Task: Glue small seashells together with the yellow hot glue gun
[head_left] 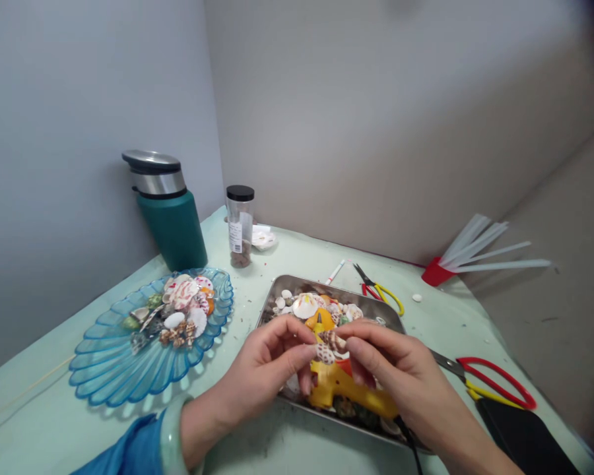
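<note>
Between the thumb and fingers of my left hand (272, 359) is a small white seashell (325, 353) with brown spots. My right hand (398, 366) pinches a brown-and-white striped spiral seashell (332, 340), close beside the spotted one; I cannot tell whether the two touch. Both hands are over a metal tray (288, 282) full of assorted seashells (305, 306). A yellow glue gun (346, 386) lies across the tray below my hands, its nozzle pointing up and its black cord (408, 439) running off toward me. My right hand partly hides its handle.
On the left, a blue shell-shaped plate (113, 359) holds several shells. Behind stand a teal bottle (173, 227) and a clear jar (240, 227). Small scissors (381, 290), larger red-handled scissors (497, 382), a black object (525, 435) and a red cup (434, 272) of glue sticks (478, 244) lie rightward.
</note>
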A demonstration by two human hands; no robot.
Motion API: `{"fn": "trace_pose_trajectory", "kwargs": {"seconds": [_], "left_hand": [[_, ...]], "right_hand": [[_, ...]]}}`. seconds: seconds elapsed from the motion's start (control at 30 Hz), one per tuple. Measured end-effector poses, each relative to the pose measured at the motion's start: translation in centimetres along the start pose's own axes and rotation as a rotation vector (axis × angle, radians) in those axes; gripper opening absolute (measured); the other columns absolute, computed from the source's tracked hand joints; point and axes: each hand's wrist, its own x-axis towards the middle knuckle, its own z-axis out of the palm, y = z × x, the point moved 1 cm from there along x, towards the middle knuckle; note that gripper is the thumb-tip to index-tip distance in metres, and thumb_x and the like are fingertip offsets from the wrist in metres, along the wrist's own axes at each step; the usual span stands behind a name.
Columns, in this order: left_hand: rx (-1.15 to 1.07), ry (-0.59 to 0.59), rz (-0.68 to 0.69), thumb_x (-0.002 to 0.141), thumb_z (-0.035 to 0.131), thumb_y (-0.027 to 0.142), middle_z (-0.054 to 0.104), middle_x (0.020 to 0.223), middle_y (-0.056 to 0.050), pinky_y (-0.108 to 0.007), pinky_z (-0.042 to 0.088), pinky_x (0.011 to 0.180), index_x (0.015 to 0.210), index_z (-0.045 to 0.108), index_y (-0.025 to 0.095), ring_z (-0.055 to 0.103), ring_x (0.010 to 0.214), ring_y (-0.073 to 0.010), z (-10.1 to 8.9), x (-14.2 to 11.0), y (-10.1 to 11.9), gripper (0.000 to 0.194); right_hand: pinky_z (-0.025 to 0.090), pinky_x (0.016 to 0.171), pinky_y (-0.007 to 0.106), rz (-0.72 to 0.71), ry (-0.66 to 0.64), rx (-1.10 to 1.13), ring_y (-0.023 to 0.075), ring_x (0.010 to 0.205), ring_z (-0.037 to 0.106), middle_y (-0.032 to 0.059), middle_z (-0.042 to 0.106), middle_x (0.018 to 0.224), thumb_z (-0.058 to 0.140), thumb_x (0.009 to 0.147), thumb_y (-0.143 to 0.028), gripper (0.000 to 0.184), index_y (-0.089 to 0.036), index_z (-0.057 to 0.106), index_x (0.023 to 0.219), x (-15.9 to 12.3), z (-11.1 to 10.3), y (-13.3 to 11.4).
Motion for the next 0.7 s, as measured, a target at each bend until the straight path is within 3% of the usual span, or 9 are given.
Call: {"fn": "trace_pose_trajectory", "kwargs": {"seconds": [0.13,0.23,0.4,0.6,0.7], "left_hand": [[-0.028,0.062,0.012,0.077,0.07,0.034,0.06,0.056,0.004,-0.021,0.046,0.051,0.079,0.056,0.015,0.057,0.046,-0.0088,0.0,0.2,0.2,0.024],[-0.033,0.075,0.012,0.078,0.069,0.034,0.06,0.052,0.004,-0.02,0.046,0.05,0.079,0.057,0.015,0.057,0.045,-0.0088,0.0,0.2,0.2,0.023],[-0.032,0.094,0.01,0.078,0.069,0.035,0.06,0.05,0.004,-0.02,0.045,0.049,0.08,0.058,0.015,0.056,0.044,-0.0089,-0.1,0.2,0.2,0.023],[-0.009,0.105,0.01,0.079,0.069,0.034,0.06,0.05,0.004,-0.019,0.044,0.05,0.08,0.058,0.015,0.057,0.045,-0.009,-0.1,0.2,0.1,0.022],[-0.003,0.096,0.009,0.08,0.068,0.033,0.06,0.05,0.004,-0.019,0.044,0.051,0.081,0.058,0.015,0.057,0.046,-0.0088,-0.2,0.2,0.1,0.02]], "right_hand": [[0.041,0.053,0.022,0.088,-0.025,0.035,0.0124,0.059,0.053,-0.002,0.061,0.068,0.059,0.086,-0.035,0.021,-0.021,0.067,0.099,0.0,0.5,0.4],[0.044,0.061,0.025,0.082,-0.077,0.022,0.0145,0.069,0.057,0.0003,0.065,0.08,0.059,0.086,-0.032,0.018,-0.022,0.066,0.099,-0.1,0.9,0.8],[0.046,0.066,0.027,0.085,-0.041,-0.042,0.0162,0.074,0.058,0.0016,0.067,0.086,0.058,0.086,-0.034,0.018,-0.022,0.065,0.097,0.0,0.7,0.8],[0.037,0.049,0.02,0.095,0.004,-0.039,0.01,0.052,0.044,-0.0051,0.048,0.058,0.051,0.089,-0.044,0.028,-0.02,0.061,0.08,-0.2,0.6,-0.3],[0.035,0.048,0.02,0.096,0.003,-0.031,0.0097,0.051,0.041,-0.0054,0.045,0.056,0.05,0.089,-0.047,0.032,-0.019,0.06,0.075,-0.3,0.6,-0.6]]}}
